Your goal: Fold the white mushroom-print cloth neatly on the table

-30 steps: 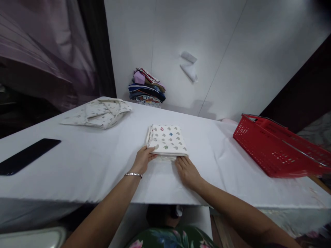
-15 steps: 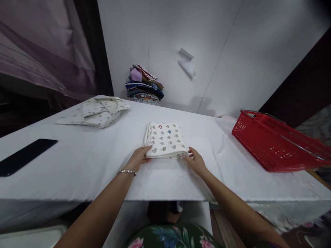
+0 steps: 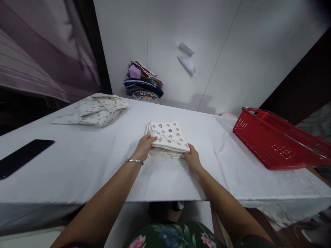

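A folded white cloth (image 3: 169,136) with a mushroom print lies in the middle of the white-covered table (image 3: 116,148). My left hand (image 3: 145,146) pinches its near left corner, thumb on top and fingers tucked beneath. At the near right corner, my right hand (image 3: 192,156) grips the edge, its fingers partly behind the fabric. The upper layers of the near edge are lifted off the layers below, which still rest on the table. The cloth's exact kind cannot be told while it is folded.
Another white printed cloth (image 3: 97,110) lies loosely folded at the back left. A dark phone-like slab (image 3: 26,155) is at the left. Folded clothes (image 3: 143,82) are stacked against the wall. A red plastic basket (image 3: 274,141) stands at the right.
Both hands have closed on the near corners and raised the cloth's near edge, opening a gap between its layers. My left hand has moved slightly up and right.
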### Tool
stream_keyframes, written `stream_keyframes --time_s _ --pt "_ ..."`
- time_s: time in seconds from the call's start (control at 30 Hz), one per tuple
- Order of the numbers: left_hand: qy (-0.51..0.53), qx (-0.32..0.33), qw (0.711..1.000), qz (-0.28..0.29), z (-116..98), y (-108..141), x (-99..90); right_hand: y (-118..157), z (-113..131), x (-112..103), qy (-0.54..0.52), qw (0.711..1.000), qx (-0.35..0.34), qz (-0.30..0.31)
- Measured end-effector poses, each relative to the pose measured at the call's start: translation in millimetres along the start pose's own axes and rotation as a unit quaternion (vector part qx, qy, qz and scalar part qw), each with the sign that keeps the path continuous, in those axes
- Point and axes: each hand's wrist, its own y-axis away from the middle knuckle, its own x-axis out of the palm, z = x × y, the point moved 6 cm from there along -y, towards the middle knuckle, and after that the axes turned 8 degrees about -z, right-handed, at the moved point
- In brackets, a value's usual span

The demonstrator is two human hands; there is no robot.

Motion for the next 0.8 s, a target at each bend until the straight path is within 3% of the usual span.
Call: stream_keyframes --time_s 0.1,0.23,0.43,0.6,0.8 --pt "-0.094 0.051 0.994 -0.038 8.3 -7.9 -17.7 2.3 3.4 0.5 0.13 0.989 -0.072 0.021" --pt "-0.199 0.035 0.977 -0.067 29.1 -16.4 -44.2 5.1 4.0 3.3 0.244 0.965 -0.085 0.042" --pt "-0.254 0.048 0.965 -0.045 37.7 -13.1 -45.5 5.5 11.7 -4.3 0.167 0.981 -0.078 0.058" --pt "-0.253 0.035 0.967 -0.006 50.5 -8.3 -45.7 8.0 5.9 -8.7 0.187 0.977 -0.048 0.093" --pt "-0.229 0.019 0.973 -0.005 49.1 -6.5 -48.6 7.1 -1.9 -8.6 0.197 0.969 -0.105 0.103"
